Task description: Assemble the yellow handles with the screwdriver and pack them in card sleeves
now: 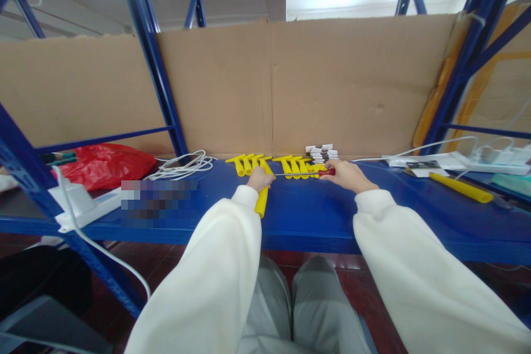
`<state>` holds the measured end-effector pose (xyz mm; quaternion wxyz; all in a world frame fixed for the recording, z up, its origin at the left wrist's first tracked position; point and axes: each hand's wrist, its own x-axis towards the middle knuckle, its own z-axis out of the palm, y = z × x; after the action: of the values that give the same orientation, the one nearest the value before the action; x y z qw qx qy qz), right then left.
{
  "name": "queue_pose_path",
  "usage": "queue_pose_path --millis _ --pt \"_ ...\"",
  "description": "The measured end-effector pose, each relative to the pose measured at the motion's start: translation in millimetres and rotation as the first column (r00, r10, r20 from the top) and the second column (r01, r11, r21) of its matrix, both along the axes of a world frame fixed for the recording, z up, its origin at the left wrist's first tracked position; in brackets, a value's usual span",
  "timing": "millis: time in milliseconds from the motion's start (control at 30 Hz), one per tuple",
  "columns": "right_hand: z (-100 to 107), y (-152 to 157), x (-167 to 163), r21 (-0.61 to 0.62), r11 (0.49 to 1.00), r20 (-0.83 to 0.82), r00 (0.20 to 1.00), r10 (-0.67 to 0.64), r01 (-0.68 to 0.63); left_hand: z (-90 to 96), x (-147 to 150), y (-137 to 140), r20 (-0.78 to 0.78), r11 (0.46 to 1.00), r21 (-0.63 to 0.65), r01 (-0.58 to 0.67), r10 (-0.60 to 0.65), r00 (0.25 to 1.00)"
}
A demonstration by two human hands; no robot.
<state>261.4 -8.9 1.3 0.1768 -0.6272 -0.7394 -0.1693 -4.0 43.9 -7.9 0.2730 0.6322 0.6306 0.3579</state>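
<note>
Fingers of your left hand (259, 178) grip a yellow piece (261, 203); your right hand (350, 176) grips a red screwdriver (327, 172). Both arms (226, 249) cross the near counter edge (307, 241), open room between.

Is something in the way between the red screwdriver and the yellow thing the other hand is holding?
Nothing visible blocks it. The red screwdriver in the right hand reaches across to the yellow piece in the left hand. Other yellow pieces lie behind or under it; I can't tell which.
</note>
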Motion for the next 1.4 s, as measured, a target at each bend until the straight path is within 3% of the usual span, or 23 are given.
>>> queue_pose_path --millis 200,433,667,900,1000,1200,1400 --pt "-1.9 1.4 0.7 -0.036 0.999 -0.059 0.998 0.016 -0.018 3.8 -0.2 -3.3 0.012 0.999 -0.028 -0.04 0.04 0.999" --pt "0.8 7.8 12.1 0.089 0.965 -0.158 0.953 0.259 -0.248 1.2 -0.2 0.7 0.009 0.999 -0.028 -0.044 0.045 0.999" --pt "-4.4 15.5 21.8 0.145 0.941 -0.349 0.874 0.338 -0.306 1.4 -0.3 0.7 -0.02 0.997 -0.06 -0.052 0.051 0.999" --pt "-9.9 24.0 18.7 0.316 0.923 -0.623 0.685 0.378 -0.221 3.3 -0.7 -0.4 -0.041 0.996 -0.08 -0.03 0.027 0.999" --pt "-9.6 21.4 12.9 0.27 0.949 -0.77 0.554 0.315 -0.164 2.3 -0.9 1.1 -0.026 0.996 -0.079 -0.029 0.027 0.999" --pt "-5.0 17.2 3.3 0.107 0.986 -0.966 0.222 0.134 -0.13 -1.9 -1.2 6.3 -0.007 0.997 -0.081 -0.015 0.014 1.0" --pt "0.4 17.0 3.0 0.138 0.97 -0.99 -0.004 0.14 -0.2 -1.6 -1.5 5.8 -0.007 0.998 -0.067 -0.021 0.02 1.0"
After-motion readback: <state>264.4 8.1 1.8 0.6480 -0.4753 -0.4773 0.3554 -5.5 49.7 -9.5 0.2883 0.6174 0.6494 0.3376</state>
